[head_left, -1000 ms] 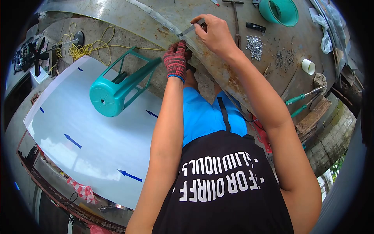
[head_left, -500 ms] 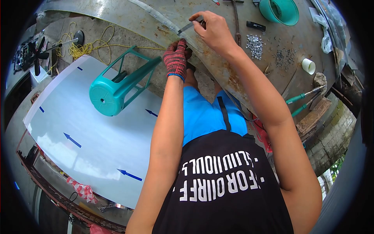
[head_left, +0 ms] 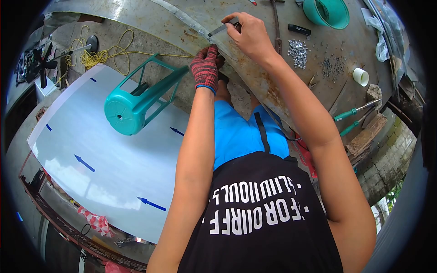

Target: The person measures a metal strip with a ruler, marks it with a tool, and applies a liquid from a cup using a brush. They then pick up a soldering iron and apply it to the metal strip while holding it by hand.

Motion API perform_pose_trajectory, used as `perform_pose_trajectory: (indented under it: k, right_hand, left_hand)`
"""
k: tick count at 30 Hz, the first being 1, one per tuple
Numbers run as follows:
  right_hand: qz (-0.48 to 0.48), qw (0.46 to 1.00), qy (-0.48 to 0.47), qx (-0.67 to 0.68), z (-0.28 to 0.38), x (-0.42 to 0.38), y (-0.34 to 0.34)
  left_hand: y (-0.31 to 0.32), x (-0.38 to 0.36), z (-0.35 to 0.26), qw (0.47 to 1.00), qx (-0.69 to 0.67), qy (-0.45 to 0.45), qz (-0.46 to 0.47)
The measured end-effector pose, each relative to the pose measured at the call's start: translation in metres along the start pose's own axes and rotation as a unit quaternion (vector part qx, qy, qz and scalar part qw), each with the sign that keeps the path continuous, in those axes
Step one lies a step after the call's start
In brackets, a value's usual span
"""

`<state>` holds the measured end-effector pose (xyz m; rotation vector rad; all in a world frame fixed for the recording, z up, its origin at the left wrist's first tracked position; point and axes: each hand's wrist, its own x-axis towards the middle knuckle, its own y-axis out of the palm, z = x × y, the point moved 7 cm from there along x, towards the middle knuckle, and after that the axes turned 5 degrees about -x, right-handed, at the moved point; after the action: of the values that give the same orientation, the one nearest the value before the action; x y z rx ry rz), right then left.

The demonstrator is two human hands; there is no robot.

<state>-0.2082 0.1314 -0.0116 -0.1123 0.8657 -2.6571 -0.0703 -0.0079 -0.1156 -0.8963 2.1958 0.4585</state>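
My left hand (head_left: pixel 205 67), in a red and black knit glove, is closed near the edge of the metal table (head_left: pixel 255 68); what it grips, if anything, is hidden. Bare and bent at the fingers, my right hand (head_left: pixel 248 36) pinches a thin dark metal strip (head_left: pixel 218 31). The strip's tip points down-left, just above the gloved fingers, beside a long pale strip (head_left: pixel 180 16) on the table. To the right of my right hand lie a black box (head_left: pixel 299 30) and a pile of small shiny metal pieces (head_left: pixel 298 54).
A green stool (head_left: pixel 129 109) lies over a pale sheet (head_left: pixel 104 154) with blue arrows. Yellow rope (head_left: pixel 98 58) is on the floor. The table also bears a green bucket (head_left: pixel 325 13), a white cup (head_left: pixel 360 77), darker bits (head_left: pixel 333 66) and a green-handled tool (head_left: pixel 346 114).
Both hands stay nearly still; the thin strip's tip has shifted very slightly. At the upper left, part of another person now shows by the table's far edge.
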Motion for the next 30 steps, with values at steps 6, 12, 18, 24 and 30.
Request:
perform_pose_trajectory:
  k: [6,12,18,24,30]
  right_hand:
    - [-0.006,1.000,0.000,0.007,-0.0006,-0.0004,-0.0033]
    - [0.002,1.000,0.004,-0.016,-0.0009,-0.0055,-0.0048]
    - [0.008,1.000,0.014,-0.021,-0.0011,-0.0070,-0.0020]
    - [0.009,1.000,0.020,-0.009,-0.0010,-0.0051,0.0010]
    - [0.010,1.000,0.019,-0.010,-0.0022,-0.0046,0.0000]
  left_hand:
    - [0.0016,-0.0026,-0.0016,1.000,-0.003,0.001,-0.001]
    - [0.0010,-0.0022,-0.0021,1.000,0.009,-0.007,-0.007]
    - [0.0019,-0.0028,-0.0026,1.000,0.011,-0.004,-0.008]
    - [0.0022,-0.0037,-0.0040,1.000,0.016,0.001,-0.008]
    - [0.0032,-0.0059,-0.0052,1.000,0.011,-0.001,-0.010]
